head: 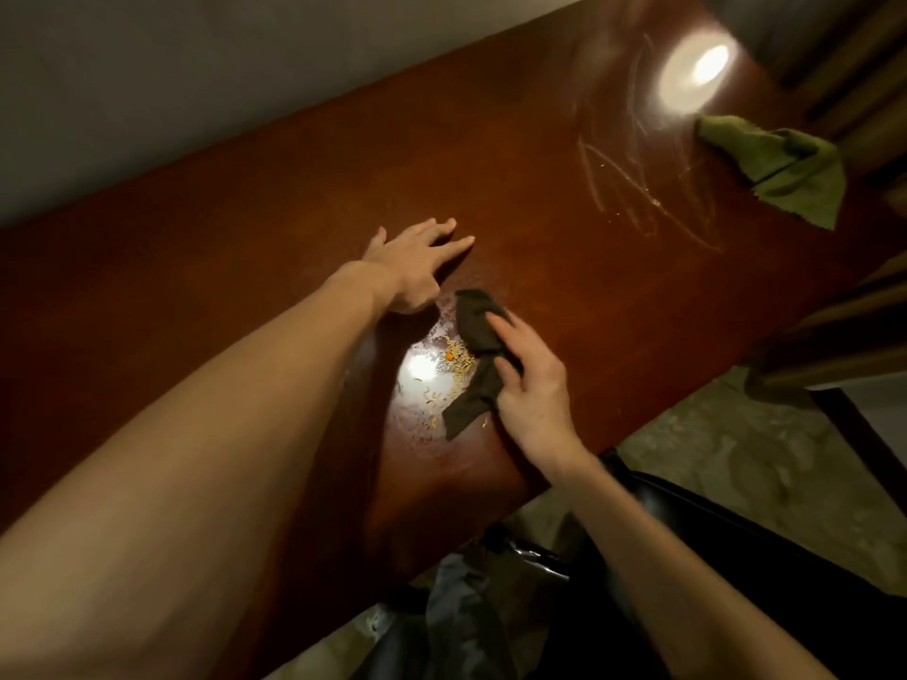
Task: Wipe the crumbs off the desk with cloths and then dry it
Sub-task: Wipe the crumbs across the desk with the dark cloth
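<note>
The dark cloth (476,336) lay on the desk (540,179) as a bunched strip. Its long axis ran from the near edge away toward the left hand (417,267). The right hand (532,385) held the cloth at mid-length, with the forefinger laid along the top and the thumb and other fingers curled into the folds. The crumbs (454,360) lay in a loose pile on a wet, glossy patch, touching the cloth's left edge. They sat between the cloth and the left forearm, so the pile lay leftward of the right fingers and broadside to the strip. The left hand rested flat on the desk just beyond the pile, fingers straight and spread, holding nothing. The right hand was the nearer to the crumbs. A sweep would probably need to travel sideways, across the cloth's long axis. The green cloth (780,164) lay well apart at the far right edge, beside dried streaks.
</note>
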A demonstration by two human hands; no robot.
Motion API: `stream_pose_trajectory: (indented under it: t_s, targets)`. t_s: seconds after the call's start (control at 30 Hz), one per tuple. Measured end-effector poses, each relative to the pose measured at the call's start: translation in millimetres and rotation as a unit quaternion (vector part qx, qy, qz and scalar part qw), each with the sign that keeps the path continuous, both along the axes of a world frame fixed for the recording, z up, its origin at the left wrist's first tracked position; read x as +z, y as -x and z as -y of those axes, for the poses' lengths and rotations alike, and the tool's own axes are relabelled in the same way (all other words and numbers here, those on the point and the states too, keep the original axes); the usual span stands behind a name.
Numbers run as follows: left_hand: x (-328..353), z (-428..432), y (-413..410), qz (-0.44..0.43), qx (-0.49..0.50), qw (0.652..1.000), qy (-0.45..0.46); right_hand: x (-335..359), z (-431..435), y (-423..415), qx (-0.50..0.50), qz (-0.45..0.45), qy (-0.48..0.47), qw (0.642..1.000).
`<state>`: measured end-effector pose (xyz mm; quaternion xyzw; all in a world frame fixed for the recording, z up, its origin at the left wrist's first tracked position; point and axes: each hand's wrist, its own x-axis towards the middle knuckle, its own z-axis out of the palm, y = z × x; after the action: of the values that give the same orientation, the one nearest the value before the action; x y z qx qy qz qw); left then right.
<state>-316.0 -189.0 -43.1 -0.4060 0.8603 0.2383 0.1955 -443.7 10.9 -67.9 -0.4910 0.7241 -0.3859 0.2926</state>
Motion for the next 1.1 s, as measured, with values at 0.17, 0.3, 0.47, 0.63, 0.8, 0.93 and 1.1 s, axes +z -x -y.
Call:
stream_pose_trajectory:
  t_s: [0.17, 0.3, 0.47, 0.63, 0.8, 0.93, 1.1]
  targets:
    - [-14, -2, -35, -0.027, 0.016, 0.987, 0.157, 34, 36, 76, -0.002, -0.09, 0.059, 0.994]
    - [-23, -21, -66, -0.1, 0.074, 0.974, 0.191, 23, 57, 102, 0.09, -0.103, -0.061, 0.989]
    - [-13, -58, -77, -0.249, 0.177, 0.933, 0.189, -9, 35, 56, 0.14, -0.131, -0.051, 0.98]
    - [-17, -90, -86, -0.244, 0.206, 0.932, 0.172, -11, 5, 2, 0.234, -0.128, -0.036, 0.963]
    - [-36, -118, -113, -0.201, 0.213, 0.943, 0.157, -12, 11, 14, 0.225, -0.175, -0.019, 0.958]
    - [-40, -122, -121, -0.232, 0.231, 0.94, 0.099, -10, 28, 41, 0.124, -0.177, -0.029, 0.976]
    - [-40, -116, -122, -0.24, 0.231, 0.941, 0.064, -13, 15, 16, 0.161, -0.175, -0.019, 0.971]
